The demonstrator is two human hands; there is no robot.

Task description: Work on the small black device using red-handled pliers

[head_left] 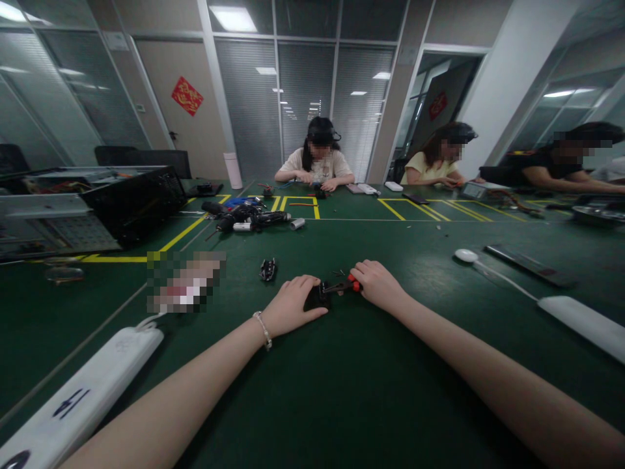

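My left hand lies closed over a small black device on the green table mat, pressing it down. A bracelet sits on that wrist. My right hand grips a small tool with red handles, its dark tip pointing left onto the black device. A small black part lies apart from both hands, a little to the left and farther out.
A white power strip lies near left, another at right with a white mouse-like object and a dark remote. A pile of black tools and an open computer case stand farther back. Three people work across the table.
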